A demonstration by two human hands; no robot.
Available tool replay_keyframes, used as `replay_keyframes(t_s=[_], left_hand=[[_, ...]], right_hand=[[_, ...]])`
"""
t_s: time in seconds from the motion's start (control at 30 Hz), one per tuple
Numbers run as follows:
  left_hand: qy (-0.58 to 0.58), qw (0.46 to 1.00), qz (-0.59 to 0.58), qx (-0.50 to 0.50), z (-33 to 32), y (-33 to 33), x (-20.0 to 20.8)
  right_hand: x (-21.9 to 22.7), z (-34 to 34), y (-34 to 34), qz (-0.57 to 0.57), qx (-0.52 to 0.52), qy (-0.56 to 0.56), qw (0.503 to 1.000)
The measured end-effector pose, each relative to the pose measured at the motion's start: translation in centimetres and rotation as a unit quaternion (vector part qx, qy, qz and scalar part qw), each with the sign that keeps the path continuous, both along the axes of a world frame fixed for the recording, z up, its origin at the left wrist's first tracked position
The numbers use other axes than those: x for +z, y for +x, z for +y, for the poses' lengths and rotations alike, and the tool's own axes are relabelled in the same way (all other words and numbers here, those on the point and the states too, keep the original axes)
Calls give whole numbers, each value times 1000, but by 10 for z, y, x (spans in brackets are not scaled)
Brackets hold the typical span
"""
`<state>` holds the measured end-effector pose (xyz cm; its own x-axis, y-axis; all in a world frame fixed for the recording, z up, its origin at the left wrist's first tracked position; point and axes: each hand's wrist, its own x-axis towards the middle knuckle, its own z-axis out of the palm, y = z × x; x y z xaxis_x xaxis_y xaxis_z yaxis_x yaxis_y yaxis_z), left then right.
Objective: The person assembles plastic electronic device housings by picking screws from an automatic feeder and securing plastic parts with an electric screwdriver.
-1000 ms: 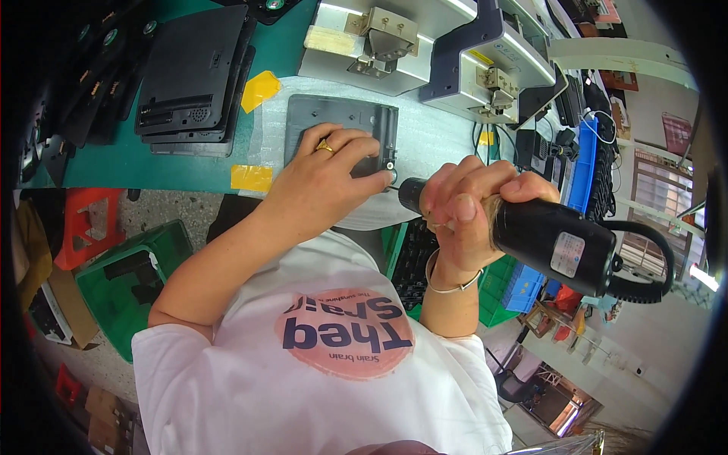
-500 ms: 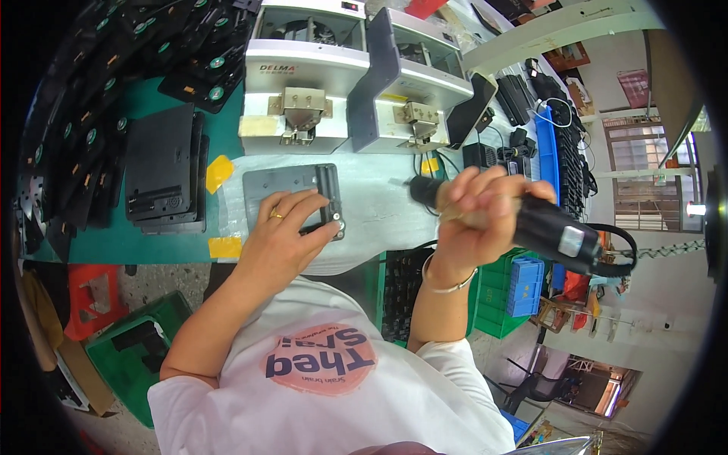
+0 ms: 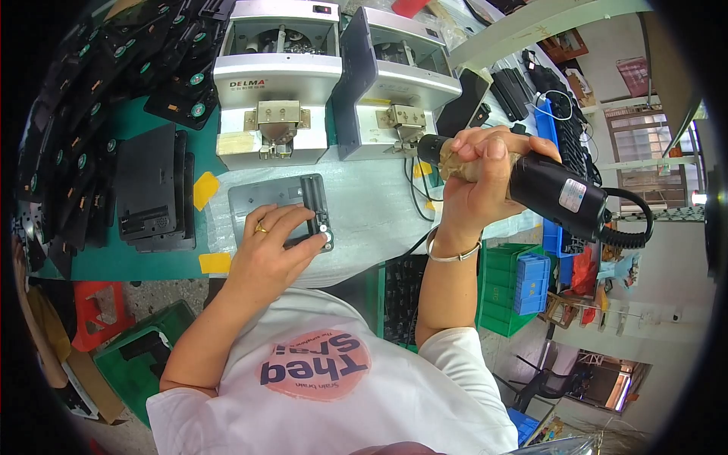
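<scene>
My right hand (image 3: pixel 489 167) wraps round a black electric screwdriver (image 3: pixel 560 188) with tan wrapping near its nose and a coiled cord at its back. The nose is raised close to the metal outlet of the right screw feeder (image 3: pixel 407 117); I cannot tell whether its bit touches there. Under my left hand (image 3: pixel 269 246) lies a flat grey plastic housing (image 3: pixel 262 199) with a dark slotted strip along its right side. My fingers press on the housing, the thumb by small round silver parts at its near right corner. My palm covers its lower left portion.
A second screw feeder (image 3: pixel 277 80) stands to the left. Grey-black panels (image 3: pixel 152 182) are stacked on the green mat, with many black parts (image 3: pixel 83 144) beyond. Black cables (image 3: pixel 417 189) hang near the right feeder. A green crate (image 3: pixel 504 296) stands below right.
My right hand has carried the screwdriver up and away from me, its nose now near the right feeder's outlet. My left hand stays on the housing. The whole view has shifted slightly.
</scene>
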<state>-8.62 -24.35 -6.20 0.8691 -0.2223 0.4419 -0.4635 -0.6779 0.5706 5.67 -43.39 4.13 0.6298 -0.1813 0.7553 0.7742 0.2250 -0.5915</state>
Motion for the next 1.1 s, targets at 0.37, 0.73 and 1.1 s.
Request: replay_keyframes(t_s=[0.37, 0.73, 1.1], left_hand=[[3, 1000, 2, -1, 1, -2, 0], [-33, 999, 25, -1, 5, -5, 2], [-25, 991, 128, -3, 55, -19, 12]], right_hand=[[-1, -6, 12, 2, 36, -43, 998], [16, -1, 9, 130, 172, -63, 975], [-18, 50, -105, 202, 297, 3, 933]])
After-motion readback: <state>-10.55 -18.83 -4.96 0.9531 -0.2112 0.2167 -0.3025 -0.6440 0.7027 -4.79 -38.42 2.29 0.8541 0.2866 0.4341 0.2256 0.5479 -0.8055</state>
